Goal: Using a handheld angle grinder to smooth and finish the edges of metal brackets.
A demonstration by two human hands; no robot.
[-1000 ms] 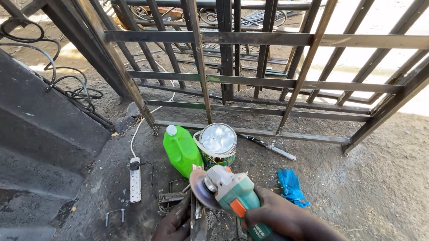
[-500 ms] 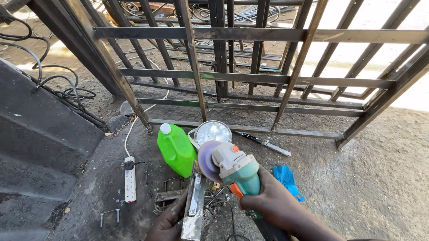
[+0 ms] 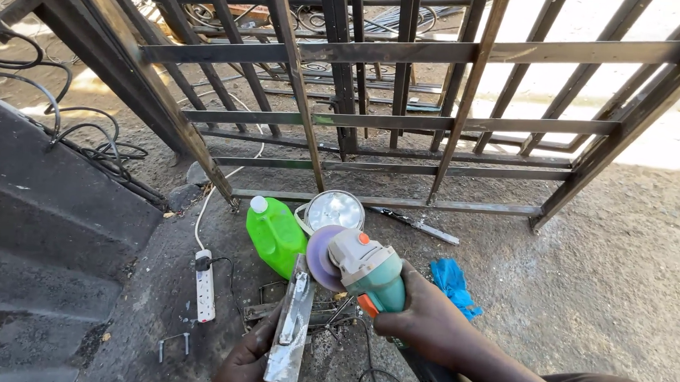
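Observation:
My right hand (image 3: 426, 322) grips a teal and white angle grinder (image 3: 363, 271) whose round disc (image 3: 321, 258) faces left. My left hand (image 3: 247, 357) holds a flat silvery metal piece (image 3: 294, 325), tilted up towards the disc. The top of the piece sits right beside the disc's lower edge; whether they touch I cannot tell. A green plastic jug (image 3: 276, 234) with a white cap and a round tin with a shiny lid (image 3: 334, 210) stand on the ground just beyond the grinder.
A dark metal gate frame (image 3: 372, 124) stands upright ahead. A white power strip (image 3: 205, 284) with its cable lies at left, a blue rag (image 3: 453, 281) at right, a dark slab (image 3: 45, 226) far left. Black cables (image 3: 85, 141) coil behind. Metal scraps (image 3: 328, 315) lie under my hands.
My left hand has raised the metal piece up to the disc. The grinder has shifted slightly left and closer to the jug. The view has moved a little nearer.

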